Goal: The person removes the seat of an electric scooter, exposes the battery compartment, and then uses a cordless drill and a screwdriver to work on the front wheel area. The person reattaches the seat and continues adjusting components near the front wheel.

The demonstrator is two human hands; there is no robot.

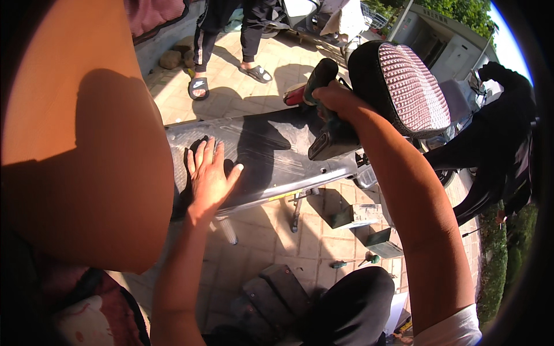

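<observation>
A scooter's scuffed black footboard (271, 147) stretches across the middle, between a brown-orange front panel (86, 144) and a seat (412, 86) in a woven pink-and-white cover. My left hand (210, 176) lies palm down on the footboard near the front panel, its fingers spread. My right hand (337, 99) is wrapped round the grip of a dark green and black cordless drill. The drill's battery pack (334, 141) hangs over the footboard's seat end. Its tip is hidden from me. A red part (294, 96) shows beside the drill.
Dark rectangular blocks (276, 297) lie on the paving below, with boxy units (384, 242) to the right. A green-handled screwdriver (369, 259) rests near them. Someone in slides (199, 88) stands at the far side; another person in black (502, 132) bends at right.
</observation>
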